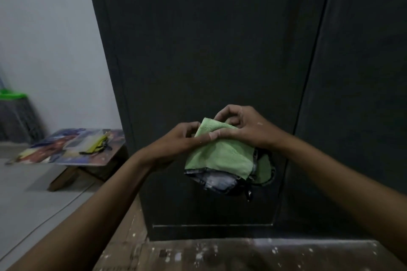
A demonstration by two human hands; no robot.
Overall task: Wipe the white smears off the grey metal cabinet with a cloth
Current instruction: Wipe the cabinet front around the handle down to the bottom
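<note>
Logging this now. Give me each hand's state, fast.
Left hand: pinches the cloth.
Right hand: pinches the cloth's top edge.

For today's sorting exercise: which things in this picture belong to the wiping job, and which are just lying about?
Part of the job:
green cloth, gripped by both the left hand and the right hand
grey metal cabinet, right behind the cloth

Just lying about:
colourful board on the floor at left, with a yellow item on it
green-topped bin by the wall
</note>
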